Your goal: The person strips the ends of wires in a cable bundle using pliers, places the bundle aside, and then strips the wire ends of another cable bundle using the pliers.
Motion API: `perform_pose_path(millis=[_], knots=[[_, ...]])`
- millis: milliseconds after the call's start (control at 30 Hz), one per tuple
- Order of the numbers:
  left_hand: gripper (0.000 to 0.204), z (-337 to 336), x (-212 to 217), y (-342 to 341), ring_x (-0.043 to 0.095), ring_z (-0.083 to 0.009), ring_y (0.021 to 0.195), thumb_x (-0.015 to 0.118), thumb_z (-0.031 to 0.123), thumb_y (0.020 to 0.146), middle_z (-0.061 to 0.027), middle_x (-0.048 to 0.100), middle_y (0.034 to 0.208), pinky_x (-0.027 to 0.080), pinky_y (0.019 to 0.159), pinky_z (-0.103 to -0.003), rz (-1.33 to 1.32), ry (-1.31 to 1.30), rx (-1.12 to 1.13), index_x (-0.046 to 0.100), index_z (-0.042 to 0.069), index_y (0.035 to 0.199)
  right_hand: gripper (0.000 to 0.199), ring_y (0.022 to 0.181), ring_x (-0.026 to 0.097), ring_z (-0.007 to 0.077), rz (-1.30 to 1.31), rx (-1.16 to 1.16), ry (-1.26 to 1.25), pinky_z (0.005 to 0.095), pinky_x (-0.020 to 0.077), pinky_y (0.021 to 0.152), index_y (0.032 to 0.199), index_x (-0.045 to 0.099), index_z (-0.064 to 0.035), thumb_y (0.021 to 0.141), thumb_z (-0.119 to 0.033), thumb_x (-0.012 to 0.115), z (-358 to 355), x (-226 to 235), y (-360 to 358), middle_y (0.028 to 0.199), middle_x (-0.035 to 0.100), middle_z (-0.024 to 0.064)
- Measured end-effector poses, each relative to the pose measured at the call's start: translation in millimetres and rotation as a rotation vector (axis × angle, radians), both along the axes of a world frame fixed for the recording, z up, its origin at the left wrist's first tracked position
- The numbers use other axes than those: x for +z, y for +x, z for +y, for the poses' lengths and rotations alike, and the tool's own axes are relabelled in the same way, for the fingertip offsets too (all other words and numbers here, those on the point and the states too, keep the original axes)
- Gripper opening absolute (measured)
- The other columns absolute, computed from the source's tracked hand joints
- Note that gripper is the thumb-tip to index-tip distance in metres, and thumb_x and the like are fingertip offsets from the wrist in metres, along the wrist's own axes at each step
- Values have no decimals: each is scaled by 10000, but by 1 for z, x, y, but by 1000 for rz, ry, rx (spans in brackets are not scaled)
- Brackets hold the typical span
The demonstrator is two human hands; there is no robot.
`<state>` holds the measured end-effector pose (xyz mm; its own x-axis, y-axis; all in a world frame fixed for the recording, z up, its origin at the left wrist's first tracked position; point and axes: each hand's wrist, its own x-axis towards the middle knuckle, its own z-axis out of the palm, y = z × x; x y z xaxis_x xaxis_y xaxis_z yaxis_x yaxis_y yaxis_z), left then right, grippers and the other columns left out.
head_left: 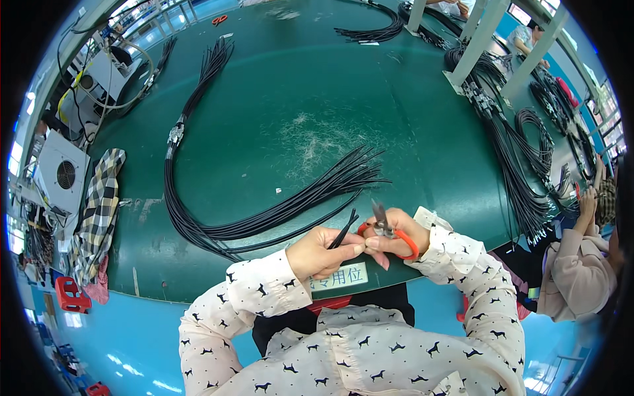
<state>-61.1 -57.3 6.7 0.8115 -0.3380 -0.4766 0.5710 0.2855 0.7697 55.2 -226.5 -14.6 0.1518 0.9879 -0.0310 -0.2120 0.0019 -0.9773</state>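
My left hand [321,252] is closed on a thin black cable [344,229], whose end sticks up past the thumb. In my right hand [400,236] are scissors with orange handles [411,245]; their metal blades [380,212] point away from me. Both hands meet close to the table's near edge, thumbs and fingertips almost touching. Whatever lies between the fingertips is too small to make out. Just beyond my hands, a long bundle of black cables [264,228] curves across the green table, its loose ends fanned out toward the right.
Pale thread scraps [314,142] litter the table [409,145]. More black cable bundles [508,171] lie at the right by white metal posts [465,53]. A checkered cloth [99,211] hangs at the left edge near a red stool [71,295]. A co-worker [581,264] sits at the right.
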Motion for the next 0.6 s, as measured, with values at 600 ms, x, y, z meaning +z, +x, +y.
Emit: perform_pose_path(millis=[600], knots=[[162,17,-16,25,395,-44,484,415,172,906,-16,486,725,269,412,-166,-342,94,301,445,14,925,165,427,429,44,-295,-637,-259,176,320,400,785,592,-12,800,-177,597,10,43,28,558,506,-4]])
